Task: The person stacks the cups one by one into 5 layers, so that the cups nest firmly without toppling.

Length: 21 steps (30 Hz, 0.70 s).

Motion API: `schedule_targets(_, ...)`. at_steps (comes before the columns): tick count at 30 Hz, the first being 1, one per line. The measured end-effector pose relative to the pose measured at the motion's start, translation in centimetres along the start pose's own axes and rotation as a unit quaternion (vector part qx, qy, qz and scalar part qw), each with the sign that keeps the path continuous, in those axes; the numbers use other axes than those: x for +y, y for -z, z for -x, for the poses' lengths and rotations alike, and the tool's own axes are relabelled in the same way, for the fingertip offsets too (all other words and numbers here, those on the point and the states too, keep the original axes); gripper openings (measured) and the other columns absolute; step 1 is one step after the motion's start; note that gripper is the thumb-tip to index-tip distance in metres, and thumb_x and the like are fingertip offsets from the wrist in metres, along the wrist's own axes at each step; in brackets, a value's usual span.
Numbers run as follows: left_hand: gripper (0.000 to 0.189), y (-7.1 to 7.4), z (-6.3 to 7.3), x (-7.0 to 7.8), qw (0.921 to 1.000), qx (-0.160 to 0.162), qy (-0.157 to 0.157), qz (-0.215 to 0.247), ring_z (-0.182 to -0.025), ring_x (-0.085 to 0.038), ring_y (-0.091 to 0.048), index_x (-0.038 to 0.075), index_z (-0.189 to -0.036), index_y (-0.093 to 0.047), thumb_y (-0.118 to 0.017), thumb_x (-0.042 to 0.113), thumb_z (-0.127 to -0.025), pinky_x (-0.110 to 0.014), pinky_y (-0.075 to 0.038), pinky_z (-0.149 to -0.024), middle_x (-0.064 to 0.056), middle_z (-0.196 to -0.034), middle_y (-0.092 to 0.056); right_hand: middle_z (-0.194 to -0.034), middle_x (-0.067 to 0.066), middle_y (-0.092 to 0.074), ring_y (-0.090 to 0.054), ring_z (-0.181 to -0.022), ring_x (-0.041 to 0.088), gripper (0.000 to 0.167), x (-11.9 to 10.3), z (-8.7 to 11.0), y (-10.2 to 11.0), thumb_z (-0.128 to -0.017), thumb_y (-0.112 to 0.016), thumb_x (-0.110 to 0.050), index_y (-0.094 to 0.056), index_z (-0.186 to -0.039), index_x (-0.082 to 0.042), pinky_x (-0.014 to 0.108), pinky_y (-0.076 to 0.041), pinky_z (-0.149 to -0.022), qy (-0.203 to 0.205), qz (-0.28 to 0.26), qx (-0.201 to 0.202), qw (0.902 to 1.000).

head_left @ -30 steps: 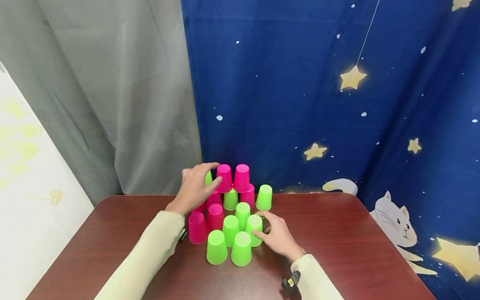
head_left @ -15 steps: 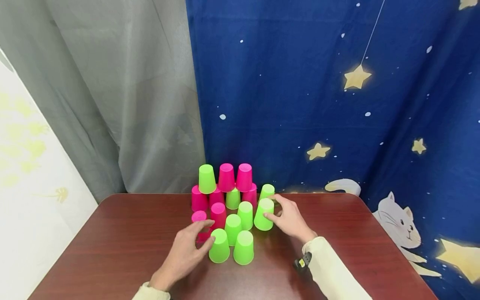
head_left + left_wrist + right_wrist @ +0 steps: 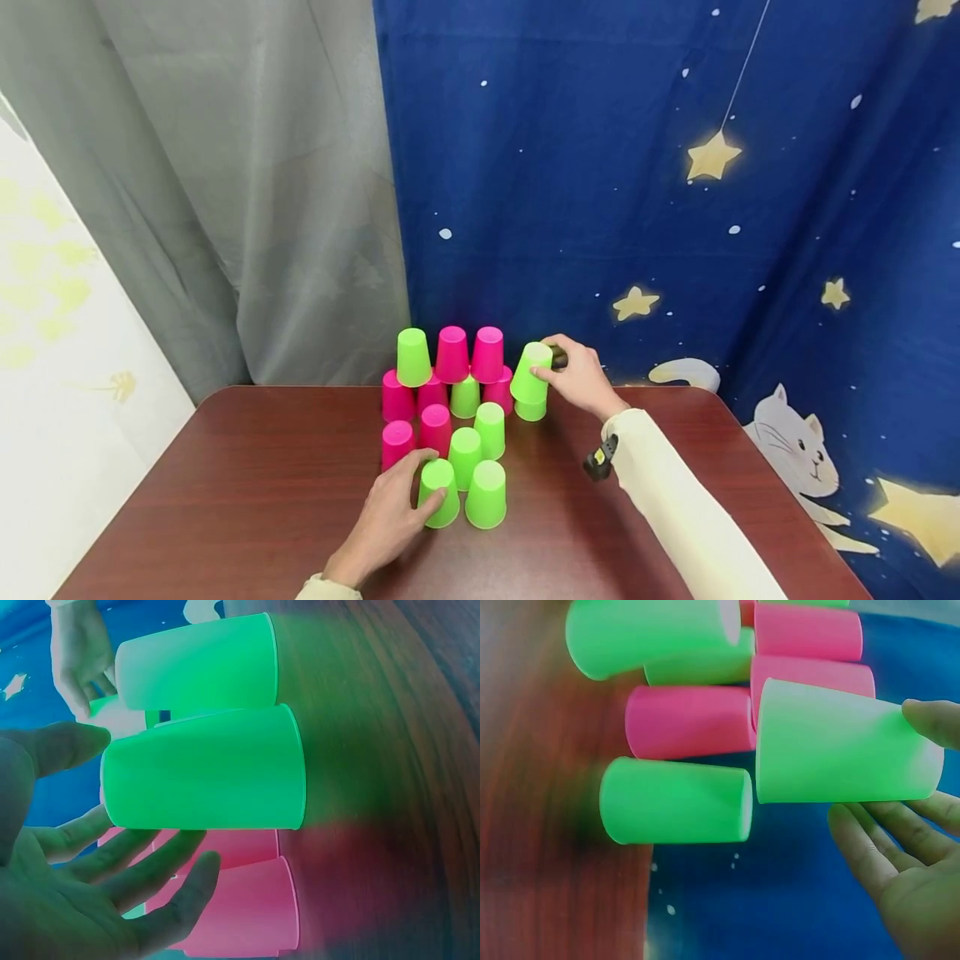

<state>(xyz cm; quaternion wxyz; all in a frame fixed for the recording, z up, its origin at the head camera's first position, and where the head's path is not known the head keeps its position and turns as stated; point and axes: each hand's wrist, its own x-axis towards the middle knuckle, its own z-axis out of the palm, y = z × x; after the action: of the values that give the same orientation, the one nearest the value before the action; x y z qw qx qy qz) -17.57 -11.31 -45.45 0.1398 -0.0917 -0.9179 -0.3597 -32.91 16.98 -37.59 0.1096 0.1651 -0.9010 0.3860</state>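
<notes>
At the back right, my right hand (image 3: 581, 379) holds an upside-down green cup (image 3: 847, 742) between thumb and fingers. In the head view this cup overlaps the top of another green cup (image 3: 530, 410); the right wrist view shows that lower cup (image 3: 679, 801) upside down on the table. My left hand (image 3: 390, 508) is around the front left green cup (image 3: 439, 492), which stands upside down on the table. In the left wrist view, its thumb and fingers (image 3: 67, 746) lie on opposite sides of that cup (image 3: 202, 772), against its edges.
A front right green cup (image 3: 486, 496) stands beside the left hand's cup. Behind are green cups (image 3: 465, 457) and pink cups (image 3: 435, 429). At the back, two pink cups (image 3: 452, 354) and a green cup (image 3: 414, 357) form an upper row. A curtain (image 3: 525, 208) hangs behind the table (image 3: 285, 467).
My right hand has lifted a green cup from the front group up to the back right. My left hand has come from the upper green cup down to the front left one.
</notes>
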Motion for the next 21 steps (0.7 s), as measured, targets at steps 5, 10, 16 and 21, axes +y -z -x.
schedule_targets(5,0.041,-0.1,0.0,-0.1,1.0,-0.004,-0.004,0.0,-0.098,-0.016,-0.064,0.013,-0.123,-0.063,-0.078,0.018,-0.084,-0.04,-0.052,-0.088,0.002,-0.11,-0.07,-0.117,0.016,-0.071,-0.071,-0.104,0.03,0.043,0.3,-1.6,0.2,-0.089,-0.076,-0.024,-0.062,-0.126,-0.007,0.043,-0.06,-0.086,-0.026,0.02,-0.009,0.9994)
schedule_targets(10,0.044,-0.2,0.2,-0.4,0.9999,-0.011,0.009,0.004,-0.092,-0.013,-0.059,0.012,-0.125,-0.063,-0.078,0.02,-0.085,-0.034,-0.05,-0.083,0.004,-0.107,-0.068,-0.114,0.016,-0.072,-0.07,-0.101,0.028,0.042,0.6,-3.3,-0.2,-0.089,-0.076,-0.025,-0.063,-0.123,-0.005,0.042,-0.059,-0.088,-0.029,0.018,-0.007,0.9994)
schedule_targets(16,0.049,-0.4,0.4,-0.6,0.9999,-0.015,-0.001,0.006,-0.112,-0.022,-0.065,0.008,-0.129,-0.062,-0.077,0.022,-0.085,-0.046,-0.053,-0.096,-0.001,-0.121,-0.069,-0.111,0.017,-0.073,-0.07,-0.099,0.03,0.04,0.8,-4.4,-0.8,-0.086,-0.078,-0.024,-0.065,-0.119,-0.003,0.042,-0.058,-0.088,-0.037,0.015,0.005,0.9992)
schedule_targets(21,0.048,-0.4,0.5,-0.8,1.0,-0.006,-0.007,0.002,-0.105,-0.018,-0.066,0.011,-0.126,-0.063,-0.08,0.021,-0.082,-0.04,-0.055,-0.091,0.001,-0.115,-0.07,-0.112,0.017,-0.073,-0.07,-0.1,0.03,0.042,0.9,-4.9,-1.4,-0.087,-0.077,-0.025,-0.064,-0.121,-0.003,0.043,-0.059,-0.089,-0.038,0.02,0.004,0.9991)
